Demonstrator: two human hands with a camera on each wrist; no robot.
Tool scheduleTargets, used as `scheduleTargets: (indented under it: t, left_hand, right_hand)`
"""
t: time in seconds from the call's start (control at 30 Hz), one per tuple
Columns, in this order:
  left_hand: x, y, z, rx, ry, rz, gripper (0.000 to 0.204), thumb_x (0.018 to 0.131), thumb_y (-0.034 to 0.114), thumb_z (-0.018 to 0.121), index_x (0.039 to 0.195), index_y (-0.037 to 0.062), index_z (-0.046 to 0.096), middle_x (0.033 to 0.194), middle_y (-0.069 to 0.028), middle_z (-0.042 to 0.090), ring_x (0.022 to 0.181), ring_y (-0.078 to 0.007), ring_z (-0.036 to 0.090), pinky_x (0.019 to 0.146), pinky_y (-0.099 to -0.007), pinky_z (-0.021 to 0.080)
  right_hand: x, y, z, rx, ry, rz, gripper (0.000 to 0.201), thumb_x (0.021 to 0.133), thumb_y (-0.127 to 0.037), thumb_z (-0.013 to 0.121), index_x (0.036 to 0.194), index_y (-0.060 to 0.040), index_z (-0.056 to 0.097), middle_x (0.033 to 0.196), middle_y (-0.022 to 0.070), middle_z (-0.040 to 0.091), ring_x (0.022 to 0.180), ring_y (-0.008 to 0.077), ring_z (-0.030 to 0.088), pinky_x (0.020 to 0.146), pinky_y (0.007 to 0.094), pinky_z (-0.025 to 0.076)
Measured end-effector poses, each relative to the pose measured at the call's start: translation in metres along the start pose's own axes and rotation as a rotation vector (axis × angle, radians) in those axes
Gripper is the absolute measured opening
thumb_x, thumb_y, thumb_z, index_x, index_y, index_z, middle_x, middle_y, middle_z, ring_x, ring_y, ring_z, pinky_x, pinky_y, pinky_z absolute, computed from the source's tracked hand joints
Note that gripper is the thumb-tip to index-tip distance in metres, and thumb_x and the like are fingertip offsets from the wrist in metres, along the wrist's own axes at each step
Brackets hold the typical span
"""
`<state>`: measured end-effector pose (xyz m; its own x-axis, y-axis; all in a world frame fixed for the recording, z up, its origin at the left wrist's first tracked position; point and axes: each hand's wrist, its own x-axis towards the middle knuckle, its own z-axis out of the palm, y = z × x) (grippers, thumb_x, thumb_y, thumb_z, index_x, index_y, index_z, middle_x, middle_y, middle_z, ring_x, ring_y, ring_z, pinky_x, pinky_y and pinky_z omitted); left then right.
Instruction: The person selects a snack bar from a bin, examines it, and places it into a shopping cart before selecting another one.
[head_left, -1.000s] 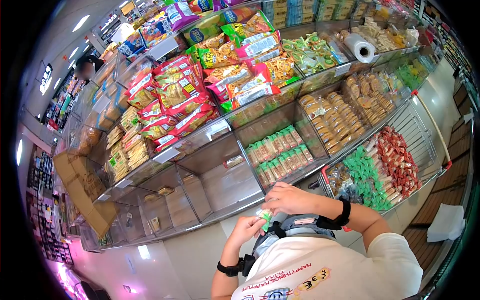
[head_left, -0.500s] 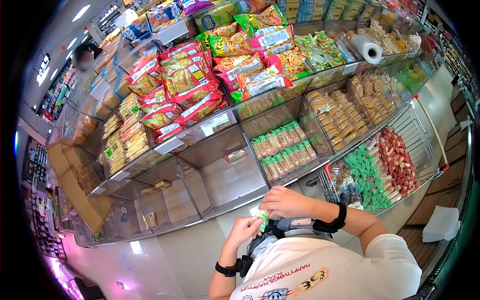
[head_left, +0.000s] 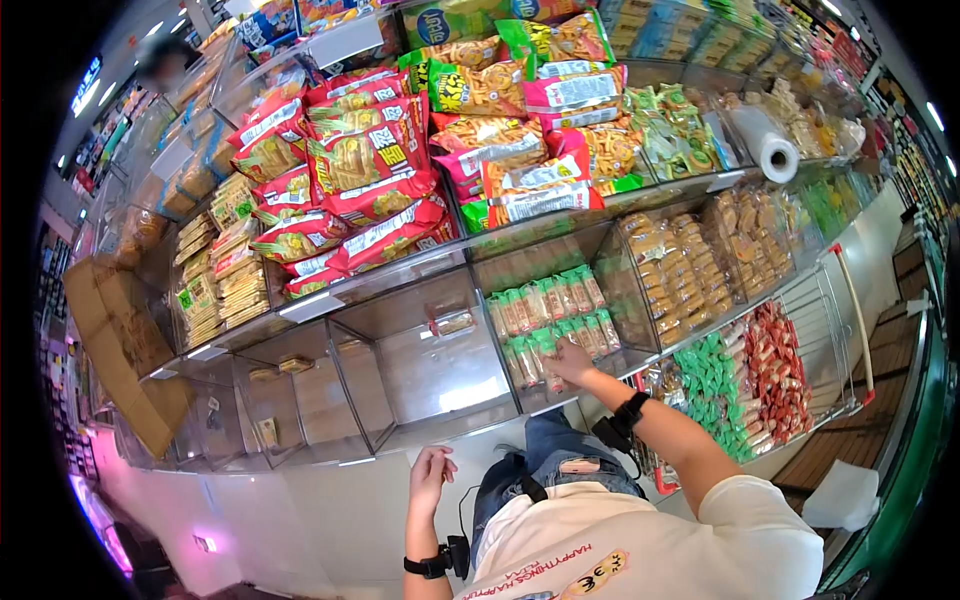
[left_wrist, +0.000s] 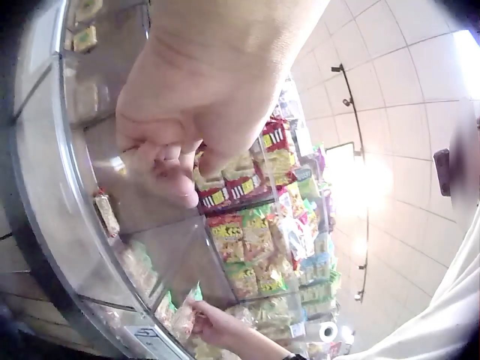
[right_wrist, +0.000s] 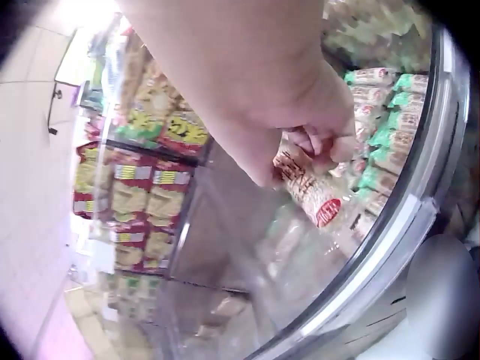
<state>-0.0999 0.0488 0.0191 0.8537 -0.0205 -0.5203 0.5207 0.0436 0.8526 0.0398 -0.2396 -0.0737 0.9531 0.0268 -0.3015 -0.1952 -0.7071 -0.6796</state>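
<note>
Nearest is the white shirt point(head_left: 690, 535) of the person, with printed lettering. The left hand point(head_left: 430, 475) hangs in front of the shelving, its fingers loosely curled with nothing in them. Farther out, the right hand point(head_left: 572, 363) pinches a packet point(right_wrist: 309, 193) between thumb and curled fingers. That packet is at the front of a clear-walled bin point(head_left: 632, 358), beside rows of green-ended packets point(head_left: 545, 300); whether it touches them I cannot tell. To the right stands a cart point(head_left: 853, 335) with green packets point(head_left: 708, 375) and red packets point(head_left: 785, 350) side by side. The bin to the left has one lone packet point(head_left: 453, 323) near its back; the bins to the right hold cookies point(head_left: 675, 275). Above and behind lie red bags point(head_left: 360, 165), a plastic roll point(head_left: 765, 145) and, at far left, cardboard point(head_left: 115, 345). Farthest off is another person point(head_left: 168, 68).
</note>
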Motion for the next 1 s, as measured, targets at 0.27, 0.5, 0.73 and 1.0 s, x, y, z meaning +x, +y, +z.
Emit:
scheduleTargets:
  t: [0.27, 0.5, 0.73, 1.0]
  left_hand:
    - [0.000, 0.000, 0.004, 0.006, 0.206, -0.142, 0.018, 0.085, 0.019, 0.037, 0.089, 0.0056, 0.048, 0.063, -0.0025, 0.052, 0.049, -0.0061, 0.044, 0.041, -0.0163, 0.026]
    - [0.011, 0.011, 0.013, -0.023, 0.322, -0.193, 0.017, 0.085, 0.017, 0.036, 0.089, 0.0055, 0.048, 0.064, -0.0028, 0.053, 0.050, -0.0061, 0.045, 0.041, -0.0158, 0.025]
    - [0.020, 0.005, 0.019, -0.026, 0.317, -0.186, 0.018, 0.085, 0.018, 0.036, 0.090, 0.0054, 0.048, 0.065, -0.0024, 0.053, 0.050, -0.0059, 0.045, 0.041, -0.0158, 0.026]
    - [0.009, 0.006, 0.016, -0.006, 0.341, -0.209, 0.019, 0.085, 0.019, 0.037, 0.091, 0.0058, 0.048, 0.065, -0.0019, 0.053, 0.051, -0.0060, 0.046, 0.043, -0.0163, 0.028]
  right_hand:
    - [0.080, 0.071, 0.061, -0.152, -0.364, 0.274, 0.050, 0.064, -0.036, 0.058, 0.086, 0.0075, 0.052, 0.081, 0.0243, 0.055, 0.076, 0.0331, 0.055, 0.069, 0.0383, 0.044]
    - [0.087, 0.063, 0.060, -0.142, -0.333, 0.027, 0.044, 0.062, -0.035, 0.062, 0.082, 0.0025, 0.052, 0.078, 0.0202, 0.055, 0.075, 0.0347, 0.053, 0.066, 0.0389, 0.043]
    - [0.099, 0.085, 0.080, -0.305, -0.414, 0.025, 0.057, 0.067, -0.039, 0.059, 0.100, 0.0046, 0.044, 0.071, 0.0181, 0.056, 0.067, 0.0275, 0.056, 0.064, 0.0380, 0.044]
    - [0.088, 0.045, 0.061, -0.143, -0.457, 0.299, 0.056, 0.069, -0.028, 0.060, 0.107, 0.0062, 0.038, 0.101, 0.0244, 0.047, 0.096, 0.0344, 0.045, 0.080, 0.0381, 0.037]
